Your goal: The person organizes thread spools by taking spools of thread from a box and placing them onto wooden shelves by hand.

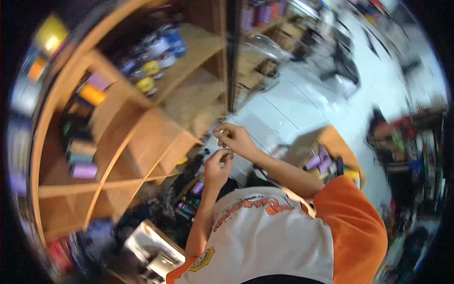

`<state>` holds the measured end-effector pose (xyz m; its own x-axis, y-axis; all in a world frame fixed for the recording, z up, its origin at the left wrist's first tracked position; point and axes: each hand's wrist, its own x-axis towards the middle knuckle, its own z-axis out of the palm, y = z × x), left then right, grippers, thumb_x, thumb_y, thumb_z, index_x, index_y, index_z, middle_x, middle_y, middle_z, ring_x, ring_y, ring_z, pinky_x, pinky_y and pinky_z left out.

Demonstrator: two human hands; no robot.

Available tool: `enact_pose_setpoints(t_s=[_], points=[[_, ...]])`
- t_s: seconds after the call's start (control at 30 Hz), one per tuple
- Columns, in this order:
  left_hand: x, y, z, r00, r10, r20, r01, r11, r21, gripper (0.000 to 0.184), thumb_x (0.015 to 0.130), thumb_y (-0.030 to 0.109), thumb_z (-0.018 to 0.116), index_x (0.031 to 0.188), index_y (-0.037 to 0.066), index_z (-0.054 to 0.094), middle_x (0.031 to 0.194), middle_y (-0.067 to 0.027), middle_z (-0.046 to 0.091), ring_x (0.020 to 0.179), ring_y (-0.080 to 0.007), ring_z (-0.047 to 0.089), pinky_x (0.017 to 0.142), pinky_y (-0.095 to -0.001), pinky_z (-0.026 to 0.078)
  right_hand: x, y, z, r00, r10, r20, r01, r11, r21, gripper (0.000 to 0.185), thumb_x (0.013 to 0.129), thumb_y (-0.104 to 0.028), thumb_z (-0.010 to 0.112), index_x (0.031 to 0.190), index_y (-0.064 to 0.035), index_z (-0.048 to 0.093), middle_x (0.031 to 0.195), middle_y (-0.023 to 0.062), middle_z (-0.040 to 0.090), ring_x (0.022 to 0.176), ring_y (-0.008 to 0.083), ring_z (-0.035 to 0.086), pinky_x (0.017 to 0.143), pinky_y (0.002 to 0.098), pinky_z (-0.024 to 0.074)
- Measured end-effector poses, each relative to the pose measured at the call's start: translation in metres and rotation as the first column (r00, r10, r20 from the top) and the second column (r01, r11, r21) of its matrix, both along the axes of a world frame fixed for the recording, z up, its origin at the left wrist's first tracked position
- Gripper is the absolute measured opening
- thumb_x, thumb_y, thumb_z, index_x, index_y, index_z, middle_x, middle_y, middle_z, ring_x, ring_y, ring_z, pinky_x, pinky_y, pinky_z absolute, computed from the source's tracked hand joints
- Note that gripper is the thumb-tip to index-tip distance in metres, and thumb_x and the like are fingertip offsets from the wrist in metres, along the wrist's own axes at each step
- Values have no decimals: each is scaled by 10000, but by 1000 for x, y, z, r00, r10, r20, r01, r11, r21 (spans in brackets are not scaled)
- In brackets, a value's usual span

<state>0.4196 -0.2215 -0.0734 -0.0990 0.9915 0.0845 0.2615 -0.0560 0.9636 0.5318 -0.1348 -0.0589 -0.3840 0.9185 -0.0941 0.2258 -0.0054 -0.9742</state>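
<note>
My right hand (pixel 235 139) is raised near the middle of the view, its thumb and fingers curled together in a pinch. Just below it and slightly to the left is my left hand (pixel 218 167), also closed, with its fingertips bent toward the thumb. The two hands are close together but apart. Whatever they pinch, if anything, is too small and blurred to make out. Below them is the front of my white shirt (pixel 279 236) with orange sleeves.
Wooden shelves (pixel 161 137) at the left hold blurred spools (pixel 85 171) and yellow items. A wooden box (pixel 338 142) with purple spools (pixel 324 158) stands at the right on the tiled floor (pixel 283 106). A white machine-like object (pixel 153 246) is at the lower left. Cluttered goods line the far right.
</note>
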Motion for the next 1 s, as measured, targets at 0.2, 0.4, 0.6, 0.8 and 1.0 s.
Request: enact_pose_setpoints(t_s=[0.2,0.4,0.6,0.8,1.0], points=[[121,16,-18,842,-539,39,540,840,-49,132,853,33,563,954,-4,640,804,-107,671,719,-168,638,661,-274,491,204,-86,-65,737,-670,89,660,741,123,326,796,-179,700,1057,-4,611,836,96,663,720,148,635,653,284,503],[190,24,-14,686,-724,71,725,674,-141,153,895,31,541,1013,-29,618,897,-85,672,831,-140,652,759,-260,509,325,-149,-150,307,-838,450,923,378,73,406,741,-285,706,1014,11,650,901,163,681,830,235,664,761,334,509],[203,6,-25,720,-688,94,689,692,-215,153,911,45,537,1027,-13,617,888,-69,663,821,-119,630,740,-247,502,357,-131,-212,424,-540,727,900,341,-271,552,713,-463,694,953,33,669,949,191,676,867,308,658,762,379,519],[187,-23,-36,806,-573,148,585,733,-347,169,917,57,536,1051,-22,601,912,-68,652,839,-113,624,744,-240,493,341,-98,-192,335,-402,852,922,326,-209,581,710,-479,653,1008,21,671,1098,232,631,1019,381,617,864,436,490],[196,-26,-37,823,-558,109,562,771,-300,162,877,32,556,1017,-5,630,827,-77,662,765,-124,641,692,-247,507,373,-125,-176,646,-487,588,763,411,-498,541,687,-432,693,947,40,646,932,169,658,674,249,642,569,345,505]])
